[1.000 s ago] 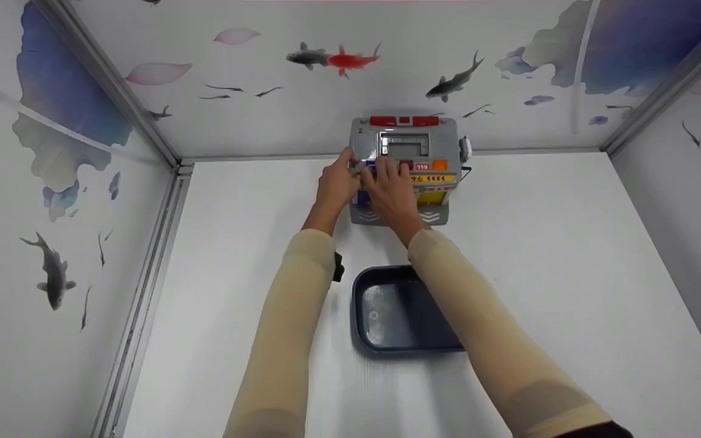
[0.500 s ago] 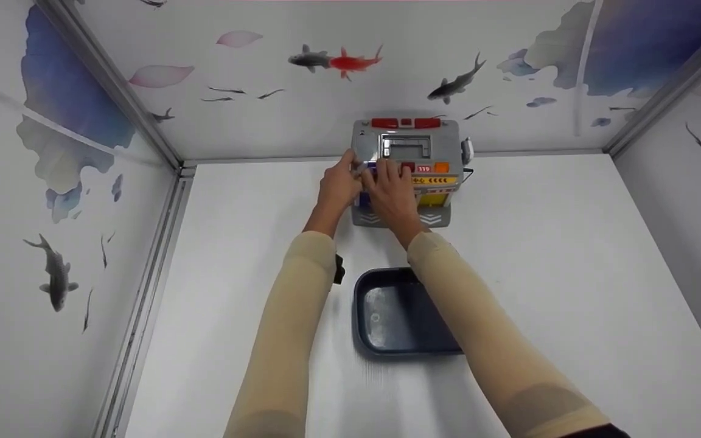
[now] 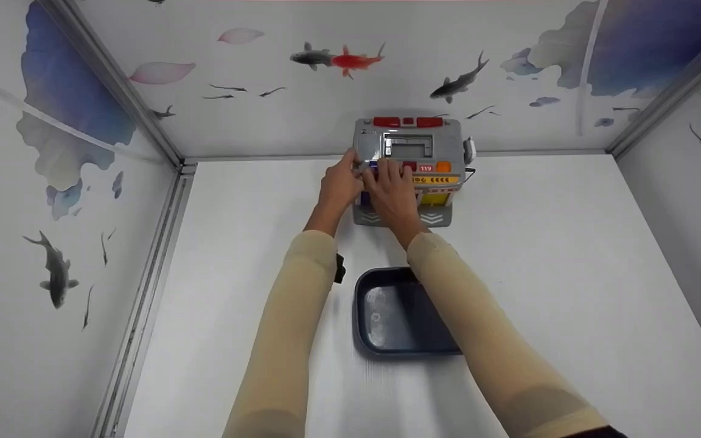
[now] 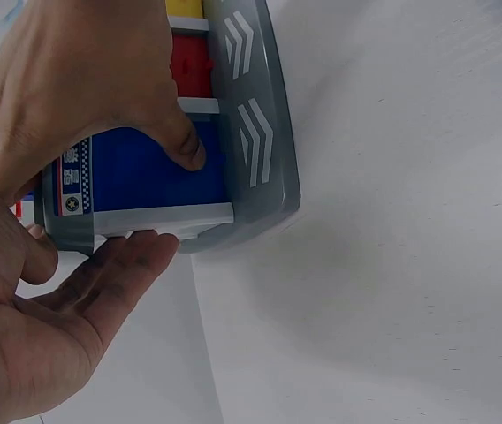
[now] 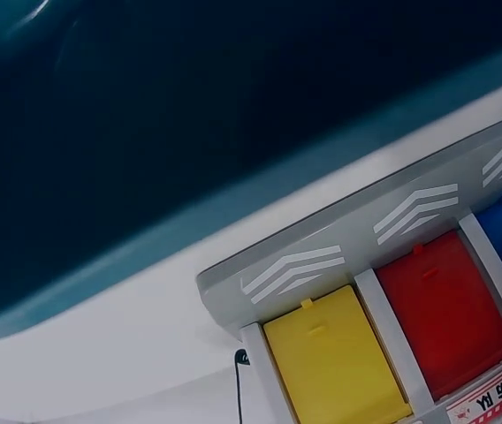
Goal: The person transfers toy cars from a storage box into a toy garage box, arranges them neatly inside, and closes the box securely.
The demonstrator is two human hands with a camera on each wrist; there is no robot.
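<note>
A grey toy garage [image 3: 448, 143] with red lights on its roof stands against the back wall. My left hand [image 3: 338, 188] grips its left side; in the left wrist view, the fingers lie along the white side wall with the thumb near the grey edge. My right hand [image 3: 394, 194] holds the front, its fingers bent over the roof's front edge. Its thumb presses on the blue door [image 4: 145, 172]. The right wrist view shows the red door [image 5: 445, 318] and the yellow door [image 5: 335, 358], both closed. The right hand hides part of the front.
A dark blue tray [image 3: 359, 316] sits on the white table [image 3: 569, 274] in front of the garage, partly under my right forearm. White walls [image 3: 235, 121] with painted fish enclose the back and sides. A cord-like black piece [image 3: 470, 174] sticks out at the garage's right.
</note>
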